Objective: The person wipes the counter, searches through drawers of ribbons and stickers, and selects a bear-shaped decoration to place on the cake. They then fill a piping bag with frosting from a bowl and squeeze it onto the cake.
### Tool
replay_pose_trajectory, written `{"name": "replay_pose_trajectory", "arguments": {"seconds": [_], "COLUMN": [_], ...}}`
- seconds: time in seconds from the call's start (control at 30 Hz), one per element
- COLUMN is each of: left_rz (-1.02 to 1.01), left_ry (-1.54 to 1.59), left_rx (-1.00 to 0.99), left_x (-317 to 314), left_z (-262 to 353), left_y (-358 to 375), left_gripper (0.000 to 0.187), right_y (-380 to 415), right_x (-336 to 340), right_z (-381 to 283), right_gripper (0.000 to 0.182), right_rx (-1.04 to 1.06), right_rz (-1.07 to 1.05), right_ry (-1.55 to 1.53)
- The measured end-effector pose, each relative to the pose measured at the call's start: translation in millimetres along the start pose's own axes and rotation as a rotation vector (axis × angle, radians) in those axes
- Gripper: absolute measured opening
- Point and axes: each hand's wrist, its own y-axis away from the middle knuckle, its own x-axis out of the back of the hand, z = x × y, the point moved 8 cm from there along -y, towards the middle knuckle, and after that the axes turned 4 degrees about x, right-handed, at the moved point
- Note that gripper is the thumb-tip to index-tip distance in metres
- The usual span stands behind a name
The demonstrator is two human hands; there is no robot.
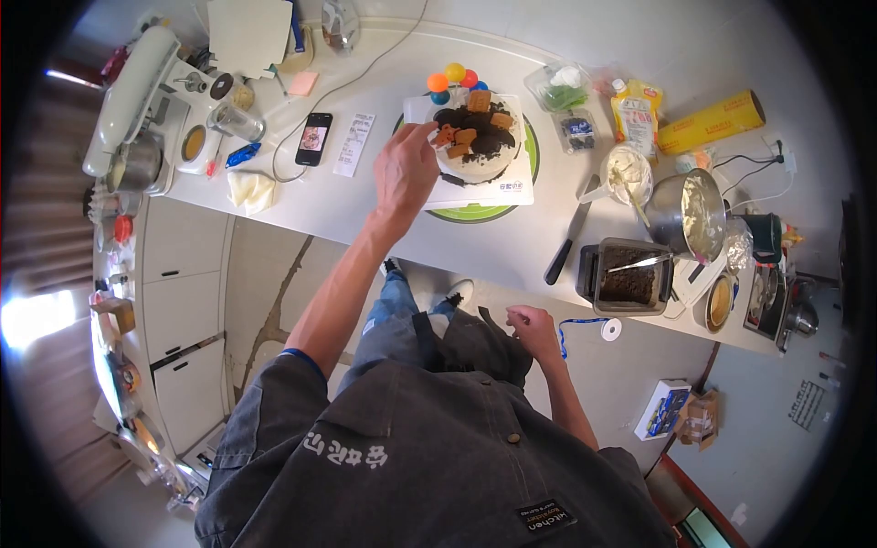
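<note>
A white round cake [478,170] stands on a white square board [512,194], over a green turntable [475,215]. Dark chocolate cookies [494,139] and brown biscuits [501,120] cover its top, with crumbs round the base. Colourful balls [455,72] rise at its far side. My left hand [406,173] reaches to the cake's left edge, fingertips pinched at a small orange-brown decoration [445,136]. In front of the counter, by my apron, my right hand [532,329] hangs with its fingers curled and nothing showing in them.
Right of the cake lie a long knife [574,230], a dark sponge in a pan [630,274], a cream bowl [628,175], a metal mixing bowl [687,215] and blueberries [576,132]. To the left are a phone [314,139], a receipt [353,144] and a stand mixer [132,91].
</note>
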Motion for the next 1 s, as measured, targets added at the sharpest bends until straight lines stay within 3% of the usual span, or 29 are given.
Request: {"name": "replay_pose_trajectory", "arguments": {"seconds": [0.27,0.5,0.73,1.0], "left_rz": [0.099,0.041,-0.330,-0.387], "left_ry": [-0.032,-0.063,0.478,0.859], "left_rx": [0.095,0.412,0.926,1.025], "left_x": [26.1,8.6,-38.2,-61.4], "left_z": [-38.7,-151.7,-156.2,-125.0], "left_y": [31.3,135.2,196.0,183.9], "left_gripper": [0.025,0.030,0.050,0.065], "right_y": [-1.5,-7.9,-11.5,-7.6], "right_x": [-0.2,2.5,-8.4,-4.4], "right_z": [1.9,5.8,4.2,1.1], "right_gripper": [0.035,0.040,0.041,0.042], "right_rx": [-0.025,0.001,0.022,0.015], "right_rz": [0.062,0.102,0.039,0.038], "right_ry": [-0.051,-0.057,-0.032,-0.005]}}
